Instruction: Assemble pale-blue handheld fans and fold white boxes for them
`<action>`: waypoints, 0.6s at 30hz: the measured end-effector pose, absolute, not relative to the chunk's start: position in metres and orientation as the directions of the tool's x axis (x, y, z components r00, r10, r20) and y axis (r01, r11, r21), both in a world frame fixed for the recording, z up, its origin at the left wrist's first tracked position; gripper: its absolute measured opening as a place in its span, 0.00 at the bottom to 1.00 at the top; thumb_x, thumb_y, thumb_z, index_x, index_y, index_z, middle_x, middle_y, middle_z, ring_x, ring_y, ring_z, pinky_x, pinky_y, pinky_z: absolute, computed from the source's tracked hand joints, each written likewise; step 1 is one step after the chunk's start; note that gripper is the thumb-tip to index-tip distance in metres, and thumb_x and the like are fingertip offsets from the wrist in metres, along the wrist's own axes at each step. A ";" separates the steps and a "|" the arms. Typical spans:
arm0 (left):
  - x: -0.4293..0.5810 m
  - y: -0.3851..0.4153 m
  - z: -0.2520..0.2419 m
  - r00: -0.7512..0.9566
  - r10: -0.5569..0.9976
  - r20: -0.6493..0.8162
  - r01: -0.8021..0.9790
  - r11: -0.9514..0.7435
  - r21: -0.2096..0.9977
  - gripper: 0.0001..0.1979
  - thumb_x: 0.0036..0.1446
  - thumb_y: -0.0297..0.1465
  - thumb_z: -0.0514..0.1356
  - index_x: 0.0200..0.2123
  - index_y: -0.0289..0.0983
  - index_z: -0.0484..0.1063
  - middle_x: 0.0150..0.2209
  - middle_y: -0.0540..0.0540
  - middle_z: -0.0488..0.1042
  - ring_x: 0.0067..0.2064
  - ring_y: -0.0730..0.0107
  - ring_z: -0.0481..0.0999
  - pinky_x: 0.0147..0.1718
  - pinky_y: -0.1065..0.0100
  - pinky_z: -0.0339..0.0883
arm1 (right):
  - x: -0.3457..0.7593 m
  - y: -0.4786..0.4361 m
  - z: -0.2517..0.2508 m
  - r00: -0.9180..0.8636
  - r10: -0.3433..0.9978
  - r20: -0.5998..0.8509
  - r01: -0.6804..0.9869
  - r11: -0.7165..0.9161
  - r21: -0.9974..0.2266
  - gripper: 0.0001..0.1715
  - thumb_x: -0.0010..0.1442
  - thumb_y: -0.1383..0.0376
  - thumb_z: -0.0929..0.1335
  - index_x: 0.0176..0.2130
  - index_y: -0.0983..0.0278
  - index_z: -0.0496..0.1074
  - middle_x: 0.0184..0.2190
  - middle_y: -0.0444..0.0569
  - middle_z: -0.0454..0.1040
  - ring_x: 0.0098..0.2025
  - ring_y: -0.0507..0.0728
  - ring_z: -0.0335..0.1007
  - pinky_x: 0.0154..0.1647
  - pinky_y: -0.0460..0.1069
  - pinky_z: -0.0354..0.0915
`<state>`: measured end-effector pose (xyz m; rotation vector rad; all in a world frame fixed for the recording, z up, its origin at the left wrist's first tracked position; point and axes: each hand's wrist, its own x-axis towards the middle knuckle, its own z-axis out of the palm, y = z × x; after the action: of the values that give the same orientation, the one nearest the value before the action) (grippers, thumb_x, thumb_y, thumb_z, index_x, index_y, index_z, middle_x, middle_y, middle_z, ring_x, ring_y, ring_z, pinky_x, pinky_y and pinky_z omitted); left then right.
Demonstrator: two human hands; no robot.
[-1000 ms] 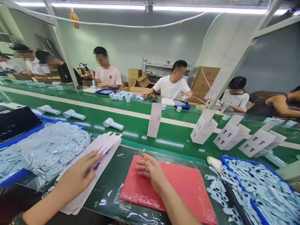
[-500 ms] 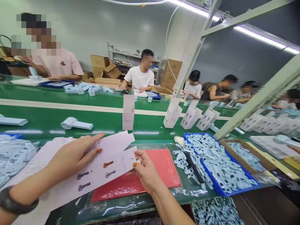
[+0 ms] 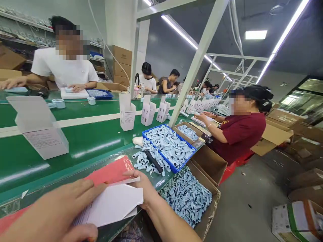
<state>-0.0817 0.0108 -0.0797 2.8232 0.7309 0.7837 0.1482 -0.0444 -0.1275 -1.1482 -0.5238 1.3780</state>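
Observation:
A white folding carton (image 3: 113, 203), partly opened out from flat with end flaps sticking out, is between my hands near the bench edge. My left hand (image 3: 68, 210) grips its near side, fingers over the top and thumb below. My right hand (image 3: 142, 190) holds the far end by the flaps, with some fingers hidden behind it. Beneath and beyond the carton lies a red sheet (image 3: 113, 171) under clear plastic. An erected white box (image 3: 44, 137) with its lid up stands on the green conveyor (image 3: 83, 139).
Right of my hands are loose light-blue plastic parts with a black tool (image 3: 153, 161), a blue tray (image 3: 174, 166) of such parts and a carton box (image 3: 214, 201) of more below. Open white boxes (image 3: 148, 114) line the belt. A co-worker in dark red (image 3: 244, 129) sits at right.
My view has swung to the right. The carton has gone from flat, with printed pictures facing me, to partly opened, its plain white side showing. Both hands stay on it.

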 end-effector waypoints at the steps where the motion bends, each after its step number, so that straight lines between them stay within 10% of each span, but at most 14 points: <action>1: -0.082 0.008 -0.084 0.797 0.425 0.429 0.396 -0.904 0.159 0.38 0.49 0.60 0.66 0.60 0.50 0.74 0.52 0.45 0.81 0.46 0.48 0.81 0.41 0.58 0.76 | 0.156 -0.044 -0.127 0.202 0.918 -0.341 -0.500 -0.202 -0.842 0.26 0.34 0.62 0.78 0.37 0.66 0.76 0.23 0.44 0.75 0.24 0.54 0.69 0.26 0.46 0.63; 6: -0.077 0.010 -0.056 0.712 0.547 0.440 0.472 -0.837 0.276 0.37 0.52 0.51 0.68 0.63 0.48 0.67 0.56 0.45 0.79 0.48 0.51 0.82 0.42 0.63 0.78 | 0.172 -0.063 -0.093 0.271 0.942 -0.198 -0.552 -0.017 -0.834 0.32 0.51 0.53 0.74 0.53 0.63 0.74 0.40 0.50 0.80 0.35 0.56 0.76 0.34 0.49 0.70; 10: -0.069 0.020 -0.035 0.576 0.655 0.489 0.432 -0.752 0.498 0.35 0.57 0.53 0.63 0.64 0.48 0.64 0.55 0.46 0.78 0.49 0.53 0.81 0.45 0.64 0.78 | 0.159 -0.089 -0.065 0.537 0.661 0.524 0.102 0.566 -0.818 0.26 0.66 0.54 0.69 0.61 0.55 0.71 0.59 0.54 0.73 0.57 0.62 0.73 0.59 0.58 0.70; 13: -0.064 0.021 -0.040 0.547 0.605 0.578 0.374 -0.795 0.479 0.37 0.56 0.54 0.64 0.64 0.48 0.63 0.58 0.43 0.76 0.53 0.49 0.79 0.53 0.59 0.76 | 0.141 -0.093 -0.059 0.333 0.397 0.855 0.511 0.686 -0.518 0.28 0.69 0.56 0.67 0.66 0.51 0.66 0.56 0.53 0.76 0.59 0.63 0.72 0.61 0.60 0.68; 18: -0.063 0.014 -0.057 0.515 0.555 0.653 0.389 -0.830 0.399 0.38 0.54 0.54 0.66 0.65 0.52 0.61 0.61 0.43 0.72 0.57 0.45 0.75 0.57 0.52 0.72 | 0.127 -0.088 -0.055 0.320 0.378 0.869 0.442 0.751 -0.490 0.24 0.72 0.52 0.63 0.64 0.50 0.68 0.44 0.51 0.82 0.51 0.64 0.77 0.57 0.63 0.70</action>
<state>-0.0633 0.0142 -0.0568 2.5528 0.8067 1.2105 0.1275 -0.0880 -0.0554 -0.7742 -1.2818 -0.0479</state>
